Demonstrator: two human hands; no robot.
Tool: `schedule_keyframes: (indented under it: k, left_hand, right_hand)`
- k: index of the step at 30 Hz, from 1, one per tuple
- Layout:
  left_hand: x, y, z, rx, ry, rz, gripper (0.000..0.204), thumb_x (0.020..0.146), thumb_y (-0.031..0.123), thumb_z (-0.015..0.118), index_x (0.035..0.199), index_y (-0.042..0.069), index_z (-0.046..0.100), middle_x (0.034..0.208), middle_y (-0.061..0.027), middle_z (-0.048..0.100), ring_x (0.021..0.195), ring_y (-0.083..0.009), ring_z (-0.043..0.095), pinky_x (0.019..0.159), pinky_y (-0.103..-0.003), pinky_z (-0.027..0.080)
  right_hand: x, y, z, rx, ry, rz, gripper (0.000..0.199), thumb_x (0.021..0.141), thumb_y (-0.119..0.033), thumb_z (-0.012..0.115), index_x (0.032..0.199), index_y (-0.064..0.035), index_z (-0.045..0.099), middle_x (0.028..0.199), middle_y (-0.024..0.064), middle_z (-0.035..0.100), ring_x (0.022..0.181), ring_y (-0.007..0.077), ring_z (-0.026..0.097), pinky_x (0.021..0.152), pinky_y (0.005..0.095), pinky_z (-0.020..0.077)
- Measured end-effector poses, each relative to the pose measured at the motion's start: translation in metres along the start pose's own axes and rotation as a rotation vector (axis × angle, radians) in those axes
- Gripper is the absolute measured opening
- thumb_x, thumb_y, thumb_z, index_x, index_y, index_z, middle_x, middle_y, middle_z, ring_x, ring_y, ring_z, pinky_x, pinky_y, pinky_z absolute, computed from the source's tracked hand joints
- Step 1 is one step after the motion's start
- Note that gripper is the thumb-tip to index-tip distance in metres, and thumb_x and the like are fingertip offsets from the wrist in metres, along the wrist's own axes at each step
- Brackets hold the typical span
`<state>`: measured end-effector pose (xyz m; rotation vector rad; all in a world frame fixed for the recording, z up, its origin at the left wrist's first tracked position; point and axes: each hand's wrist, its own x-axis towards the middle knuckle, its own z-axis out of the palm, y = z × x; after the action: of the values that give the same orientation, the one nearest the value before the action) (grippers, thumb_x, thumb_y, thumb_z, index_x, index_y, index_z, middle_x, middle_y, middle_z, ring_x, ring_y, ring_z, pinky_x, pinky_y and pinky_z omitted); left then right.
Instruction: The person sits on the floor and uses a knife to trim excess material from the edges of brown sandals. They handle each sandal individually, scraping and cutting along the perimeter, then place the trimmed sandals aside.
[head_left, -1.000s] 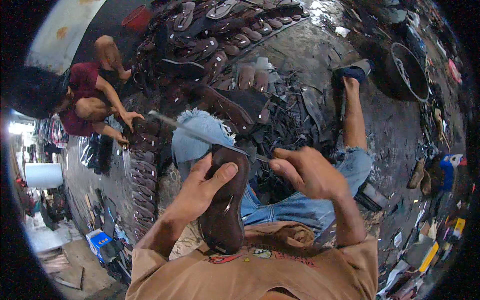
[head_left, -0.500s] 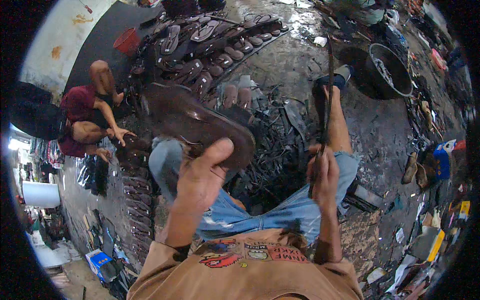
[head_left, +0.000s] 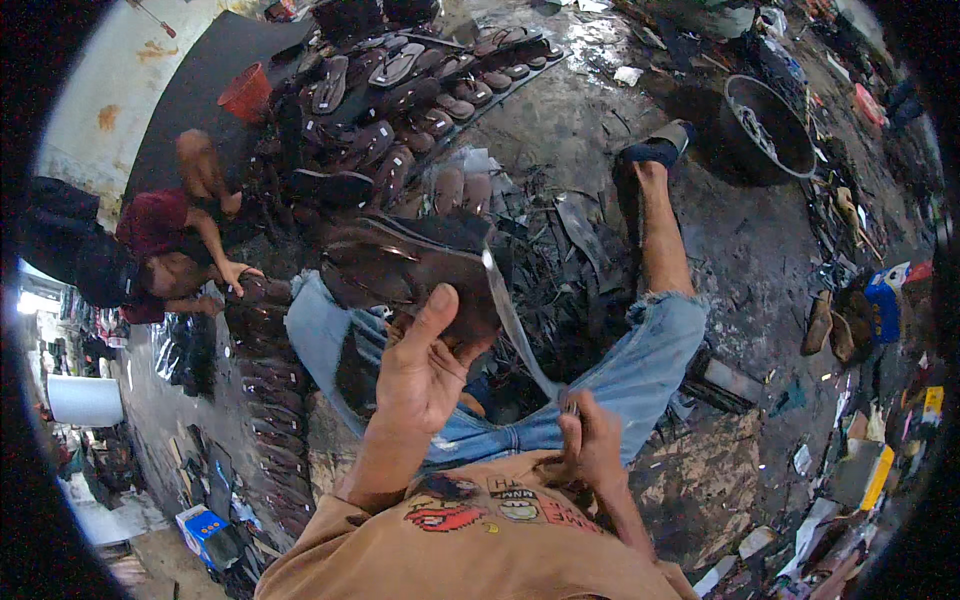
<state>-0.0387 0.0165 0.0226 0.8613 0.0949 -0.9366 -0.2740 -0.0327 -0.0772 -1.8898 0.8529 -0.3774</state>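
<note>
My left hand (head_left: 418, 375) grips a dark brown flip-flop (head_left: 468, 285), its thumb along the upper face and its fingers beneath. The sandal is held over my left thigh, strap side up. In my right hand (head_left: 592, 440), closed round the handle end, is a long thin knife (head_left: 517, 330). Its blade slants up and left from my fist, and the tip end lies at the sandal's right edge. Whether the blade cuts into the sole I cannot tell. Dark strips of trimmed sole material (head_left: 545, 270) are heaped between my legs.
Many finished-looking brown sandals (head_left: 370, 145) cover the floor ahead, with a red bucket (head_left: 245, 92) behind them. More sandals (head_left: 272, 430) form a row at my left. A co-worker's hand (head_left: 238, 275) is close on that side. A black tub (head_left: 770, 130) stands at far right.
My right hand has come left and nearer to me. The knife has swung from pointing up and away to lying against the sandal's edge. The sandal has shifted slightly in my left hand's hold.
</note>
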Motion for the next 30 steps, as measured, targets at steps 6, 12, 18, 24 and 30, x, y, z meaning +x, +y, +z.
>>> schedule_keyframes:
  k: [6,12,18,24,30]
  left_hand:
    - [-0.018,-0.019,-0.051,0.265,-0.002,-0.051,0.037,0.092,0.013,0.069,0.126,0.003,0.058,0.115,-0.0134,0.069,0.102,-0.0327,0.069,0.084,-0.053,0.062]
    - [-0.029,-0.017,-0.065,0.367,0.008,-0.062,0.045,0.085,0.004,0.073,0.127,0.0,0.055,0.116,-0.0167,0.068,0.106,-0.0348,0.068,0.087,-0.053,0.06]
    - [-0.04,-0.01,-0.08,0.476,-0.01,-0.098,0.048,0.083,0.002,0.078,0.126,-0.001,0.056,0.117,-0.0121,0.069,0.105,-0.0208,0.067,0.097,-0.038,0.052]
    - [-0.045,0.004,-0.067,0.451,-0.108,-0.147,0.053,0.084,0.002,0.077,0.131,-0.001,0.052,0.118,-0.0103,0.067,0.111,-0.0214,0.064,0.101,-0.039,0.05]
    - [-0.054,0.002,-0.068,0.411,0.004,-0.071,0.051,0.084,0.004,0.078,0.129,-0.001,0.055,0.117,-0.0091,0.067,0.112,-0.0204,0.063,0.102,-0.038,0.048]
  right_hand:
    - [0.05,-0.023,-0.041,-0.103,-0.26,-0.069,0.028,0.098,-0.031,0.061,0.109,-0.0053,0.058,0.074,0.0228,0.063,0.072,0.0474,0.061,0.06,0.0517,0.0441]
    - [0.073,-0.032,-0.038,-0.08,-0.443,-0.084,0.031,0.098,-0.035,0.06,0.112,-0.0069,0.059,0.072,0.0229,0.062,0.073,0.047,0.061,0.064,0.0537,0.0449]
    - [0.09,-0.024,0.0,0.08,-0.501,-0.169,0.025,0.097,-0.027,0.061,0.113,-0.0081,0.058,0.078,0.0232,0.064,0.078,0.0476,0.061,0.067,0.0541,0.0458]
    - [0.119,-0.043,0.029,0.061,-0.372,-0.29,0.018,0.093,-0.022,0.063,0.101,-0.0085,0.054,0.077,0.0216,0.064,0.078,0.0454,0.063,0.066,0.0542,0.0464]
    - [0.15,-0.059,0.054,-0.025,-0.249,-0.282,0.032,0.096,-0.04,0.061,0.1,-0.0096,0.053,0.078,0.0197,0.065,0.079,0.0446,0.064,0.063,0.0528,0.0472]
